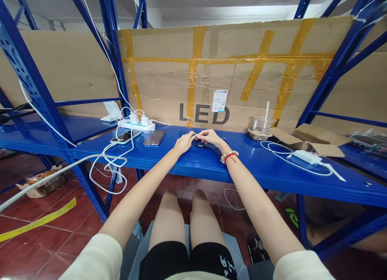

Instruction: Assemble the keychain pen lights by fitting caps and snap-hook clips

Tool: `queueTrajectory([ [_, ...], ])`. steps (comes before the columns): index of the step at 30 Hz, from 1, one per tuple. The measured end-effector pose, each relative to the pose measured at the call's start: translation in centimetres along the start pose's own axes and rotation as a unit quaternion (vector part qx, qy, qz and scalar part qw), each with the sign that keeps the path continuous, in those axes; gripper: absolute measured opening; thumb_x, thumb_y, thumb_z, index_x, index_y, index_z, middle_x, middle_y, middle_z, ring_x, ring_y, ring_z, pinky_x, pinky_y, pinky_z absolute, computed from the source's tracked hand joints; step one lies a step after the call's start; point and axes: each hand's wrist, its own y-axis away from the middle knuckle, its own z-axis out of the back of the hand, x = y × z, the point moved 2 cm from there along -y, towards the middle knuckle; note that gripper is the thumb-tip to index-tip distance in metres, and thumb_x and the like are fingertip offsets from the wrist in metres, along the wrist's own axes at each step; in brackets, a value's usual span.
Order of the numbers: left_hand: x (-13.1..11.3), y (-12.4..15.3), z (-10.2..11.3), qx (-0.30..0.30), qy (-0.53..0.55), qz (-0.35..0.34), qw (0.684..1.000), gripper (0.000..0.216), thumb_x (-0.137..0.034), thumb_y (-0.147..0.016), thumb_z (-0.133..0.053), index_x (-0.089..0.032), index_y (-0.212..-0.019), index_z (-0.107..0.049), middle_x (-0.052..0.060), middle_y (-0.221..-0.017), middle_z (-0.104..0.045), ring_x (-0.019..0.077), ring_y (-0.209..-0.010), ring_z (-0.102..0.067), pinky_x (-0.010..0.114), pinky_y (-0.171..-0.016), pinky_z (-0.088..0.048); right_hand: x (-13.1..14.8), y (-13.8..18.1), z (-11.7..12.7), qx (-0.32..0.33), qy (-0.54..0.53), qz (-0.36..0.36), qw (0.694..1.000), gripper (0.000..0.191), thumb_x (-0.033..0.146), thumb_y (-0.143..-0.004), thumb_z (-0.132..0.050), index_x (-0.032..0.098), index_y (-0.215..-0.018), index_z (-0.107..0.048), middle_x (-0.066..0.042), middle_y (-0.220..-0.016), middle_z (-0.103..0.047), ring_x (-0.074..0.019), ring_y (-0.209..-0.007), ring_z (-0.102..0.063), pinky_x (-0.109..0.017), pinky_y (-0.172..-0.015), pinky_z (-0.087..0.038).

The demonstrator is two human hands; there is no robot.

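Both my hands meet over the blue shelf (pixel 260 167) in front of me. My left hand (pixel 184 142) and my right hand (pixel 211 137) have their fingers pinched together on a small dark object (pixel 198 140) held between them; it is too small to name. Another small dark piece (pixel 200 146) lies on the shelf just below the hands. A bead bracelet and red string (pixel 229 156) sit on my right wrist.
A white power strip (pixel 136 125) with chargers, a phone (pixel 125 137) and looping white cables (pixel 111 163) lie to the left. To the right stand a plastic cup with a straw (pixel 262 125), a white adapter (pixel 304 156) with cable and an open cardboard box (pixel 311 137). A taped cardboard wall (pixel 229 70) backs the shelf.
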Motion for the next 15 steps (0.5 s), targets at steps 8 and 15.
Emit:
queueTrajectory([
  [8,0.84,-0.58,-0.71,-0.028,0.036,-0.041,0.998,0.026,-0.03,-0.092,-0.033,-0.02,-0.106,-0.054,0.008,-0.107,-0.066,0.0216,-0.101,-0.061,0.034,-0.087,-0.046,-0.1,-0.15,-0.02,-0.008,0.002,-0.004,1.0,0.047,0.056,-0.05,-0.074,0.013,-0.068,-0.066,-0.001,-0.06,-0.057,-0.0073,-0.052,-0.046,-0.018,-0.042,-0.034],
  [15,0.85,-0.6,-0.76,-0.039,0.057,-0.037,0.997,0.024,-0.028,-0.092,-0.034,-0.017,-0.106,-0.05,0.01,-0.103,-0.065,0.0216,-0.098,-0.061,0.035,-0.087,-0.045,-0.03,-0.05,-0.1,-0.009,-0.004,-0.009,1.0,0.045,0.056,-0.053,-0.073,0.014,-0.067,-0.065,0.0,-0.058,-0.055,-0.0075,-0.052,-0.046,-0.018,-0.043,-0.035],
])
